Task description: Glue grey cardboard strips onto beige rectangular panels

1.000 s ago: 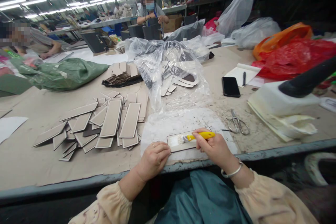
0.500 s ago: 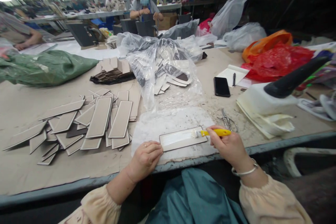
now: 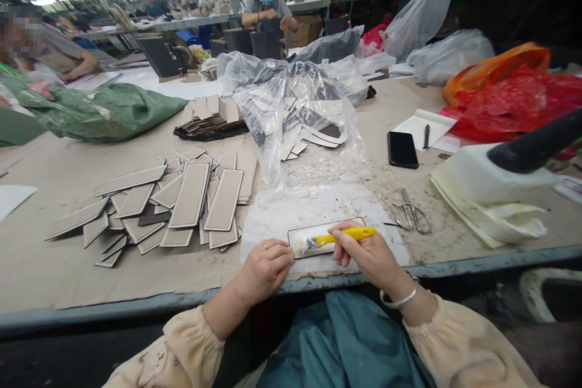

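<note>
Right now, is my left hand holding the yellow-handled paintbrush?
No, your right hand grips the paintbrush; your left hand touches the rectangular panel.

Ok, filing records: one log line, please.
left hand: touching rectangular panel | right hand: gripping yellow-handled brush | bristles: at panel's left end

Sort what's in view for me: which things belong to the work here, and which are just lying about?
In use:
yellow brush, in right hand
dark-edged panel, at left hand
white sheet beneath

Apparently lying about:
phone
scissors
red bag
</note>
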The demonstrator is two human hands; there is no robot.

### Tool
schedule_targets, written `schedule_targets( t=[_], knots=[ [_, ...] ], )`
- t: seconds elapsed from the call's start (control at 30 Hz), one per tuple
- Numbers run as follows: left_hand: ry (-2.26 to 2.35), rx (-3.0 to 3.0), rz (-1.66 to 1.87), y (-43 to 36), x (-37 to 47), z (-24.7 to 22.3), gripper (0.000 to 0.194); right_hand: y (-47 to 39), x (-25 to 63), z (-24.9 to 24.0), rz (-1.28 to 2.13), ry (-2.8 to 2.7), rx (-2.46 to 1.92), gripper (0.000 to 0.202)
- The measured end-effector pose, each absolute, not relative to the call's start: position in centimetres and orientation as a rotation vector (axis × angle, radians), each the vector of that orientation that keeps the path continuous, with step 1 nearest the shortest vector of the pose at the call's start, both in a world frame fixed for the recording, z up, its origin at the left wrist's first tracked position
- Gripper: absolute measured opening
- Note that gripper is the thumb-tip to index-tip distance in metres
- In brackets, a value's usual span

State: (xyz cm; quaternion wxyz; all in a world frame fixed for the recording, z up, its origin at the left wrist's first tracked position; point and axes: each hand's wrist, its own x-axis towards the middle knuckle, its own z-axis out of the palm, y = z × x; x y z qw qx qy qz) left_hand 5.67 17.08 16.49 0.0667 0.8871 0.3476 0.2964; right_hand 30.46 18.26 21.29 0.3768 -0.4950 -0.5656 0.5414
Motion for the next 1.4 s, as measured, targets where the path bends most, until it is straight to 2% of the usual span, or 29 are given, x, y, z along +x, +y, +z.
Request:
schedule_targets(
  t=[0.23, 0.53, 0.9, 1.13, 1.27, 1.4],
  knots=[
    [1.044, 2.669, 0.873, 17.1, 5.6, 16.5, 0.015, 18.3, 31.0, 20.8, 1.235, -1.615, -1.371, 0.036],
    [1.017, 2.686, 0.897, 17.2, 5.5, 16.4, 0.015, 18.5, 36.5, 21.7, 0.843, -1.652, -1.607, 0.038],
    [1.017, 2.69, 0.876, 17.2, 5.3, 15.9, 0.016, 18.1, 39.5, 22.0, 0.46, -1.747, -1.67, 0.051],
    [1.003, 2.682, 0.862, 17.3, 5.2, 15.6, 0.017, 17.7, 39.4, 22.8, 0.648, -1.423, -1.611, 0.033],
    [0.989, 2.681, 0.865, 17.3, 5.2, 15.7, 0.017, 18.5, 38.9, 21.9, 0.8, -1.401, -1.577, 0.035],
    [1.01, 2.674, 0.845, 17.2, 5.3, 15.8, 0.017, 19.0, 39.6, 21.4, 0.65, -1.523, -1.693, 0.044]
  ],
)
